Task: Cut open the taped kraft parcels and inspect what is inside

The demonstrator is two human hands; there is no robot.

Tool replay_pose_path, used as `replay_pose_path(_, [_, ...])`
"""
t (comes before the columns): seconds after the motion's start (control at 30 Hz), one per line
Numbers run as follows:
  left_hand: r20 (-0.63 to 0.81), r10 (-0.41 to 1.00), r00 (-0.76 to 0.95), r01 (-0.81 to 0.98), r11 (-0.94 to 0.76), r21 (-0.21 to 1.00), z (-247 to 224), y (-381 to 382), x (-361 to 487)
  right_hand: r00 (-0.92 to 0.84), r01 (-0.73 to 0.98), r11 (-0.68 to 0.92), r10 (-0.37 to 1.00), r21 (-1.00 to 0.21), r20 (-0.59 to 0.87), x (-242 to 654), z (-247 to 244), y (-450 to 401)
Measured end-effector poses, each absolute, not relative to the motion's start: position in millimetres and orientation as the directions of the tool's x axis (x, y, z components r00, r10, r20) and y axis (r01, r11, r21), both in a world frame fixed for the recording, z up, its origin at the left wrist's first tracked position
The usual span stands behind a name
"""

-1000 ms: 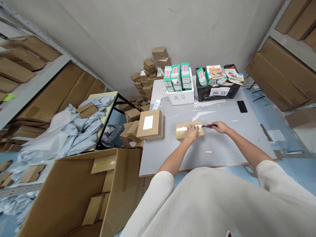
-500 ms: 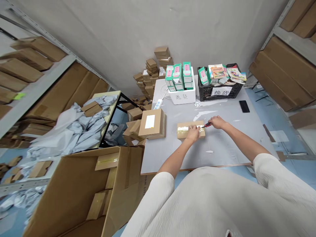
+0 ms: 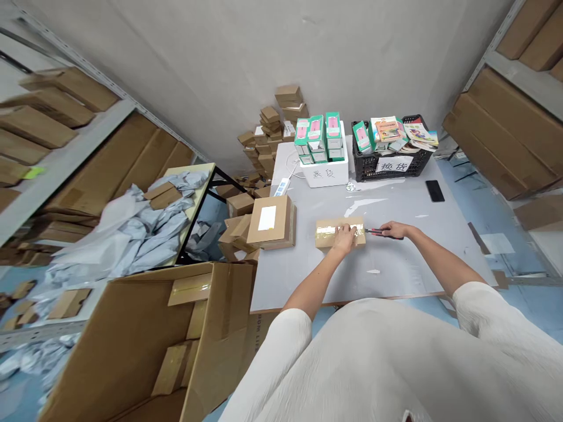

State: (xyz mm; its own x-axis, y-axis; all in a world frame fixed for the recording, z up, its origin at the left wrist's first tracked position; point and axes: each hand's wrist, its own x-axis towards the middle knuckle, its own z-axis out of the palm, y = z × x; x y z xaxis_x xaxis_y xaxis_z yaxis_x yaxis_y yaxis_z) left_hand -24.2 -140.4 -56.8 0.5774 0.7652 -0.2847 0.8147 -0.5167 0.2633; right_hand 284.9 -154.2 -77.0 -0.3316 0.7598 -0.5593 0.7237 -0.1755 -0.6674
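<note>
A small cardboard box (image 3: 323,237) with shiny clear tape along its top lies on the grey table (image 3: 299,275). My left hand (image 3: 345,239) presses on the box top, fingers bent over the tape, holding it in place. In my right hand (image 3: 394,228) is a red and black utility knife (image 3: 383,234), lying nearly level. Its tip points left at the right end of the box; I cannot tell whether the blade touches the cardboard.
A larger box with a white label (image 3: 271,223) stands left on the table. Behind are a white bin (image 3: 326,174) of green-and-pink boxes and a black crate (image 3: 365,167) of books. A phone (image 3: 435,190) lies right. An open carton (image 3: 229,316) stands front left.
My right hand has shifted right and slightly down, and the knife has turned from slanting to nearly level at the box's end. My left hand stays on the box.
</note>
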Motion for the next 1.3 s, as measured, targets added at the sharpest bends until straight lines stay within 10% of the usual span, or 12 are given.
replay_pose_path(0.57, [-0.113,0.878,0.465,0.819,-0.378,0.432,-76.1,-122.4,-28.5,-0.097,0.504,-0.260,0.931,-0.824,-0.353,266.0,-70.4,-197.7])
replay_pose_path(0.87, [-0.162,0.882,0.442,0.848,-0.352,0.397,-87.3,-111.6,-21.4,-0.212,0.823,0.063,0.956,-0.564,-0.203,258.7,-59.4,-212.6])
replay_pose_path(1.3, [-0.203,0.858,0.472,0.855,-0.389,0.344,-96.2,-104.9,-25.2,-0.185,0.895,0.099,0.970,-0.435,-0.159,246.8,-68.1,-209.8])
